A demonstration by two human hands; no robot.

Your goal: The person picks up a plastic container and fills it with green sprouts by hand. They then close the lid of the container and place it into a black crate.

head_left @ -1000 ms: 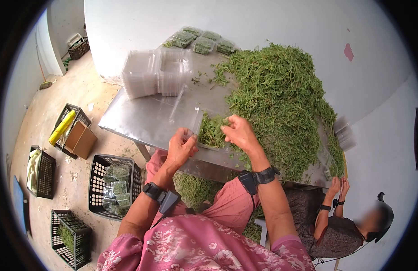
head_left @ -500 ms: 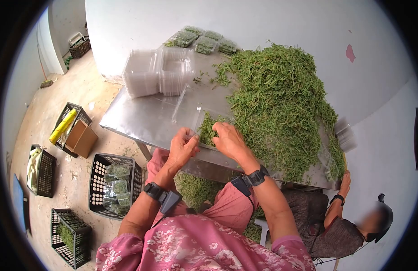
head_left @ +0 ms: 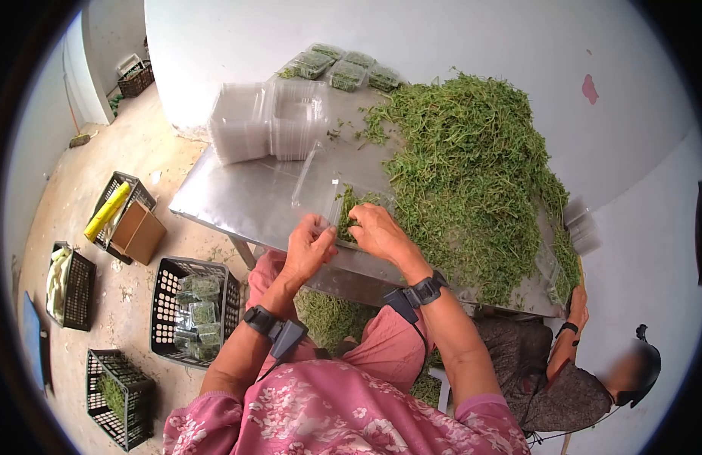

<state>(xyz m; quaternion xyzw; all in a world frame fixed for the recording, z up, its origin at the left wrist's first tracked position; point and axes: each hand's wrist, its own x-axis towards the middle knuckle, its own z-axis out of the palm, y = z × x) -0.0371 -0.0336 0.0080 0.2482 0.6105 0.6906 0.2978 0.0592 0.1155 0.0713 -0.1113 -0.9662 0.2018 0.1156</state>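
My left hand [head_left: 311, 244] pinches the near edge of an open clear plastic box [head_left: 309, 186] at the table's front edge. Green sprigs [head_left: 351, 205] lie in the right part of that box. My right hand [head_left: 381, 233] is at these sprigs with its fingers curled and pressed together; what lies between the fingertips is too small to make out. Right of it rises a large heap of green stems and leaves [head_left: 468, 174]. Two stacks of clear empty boxes [head_left: 271, 121] stand behind my left hand.
Several filled boxes [head_left: 347, 74] sit at the table's back. Crates, one with filled boxes [head_left: 195, 311], stand on the floor at left. A co-worker [head_left: 571, 394] is at the right, with a hand [head_left: 578, 307] at the table's corner.
My right hand has shifted slightly left and down over the sprigs. My left hand stays at the box edge, almost unmoved.
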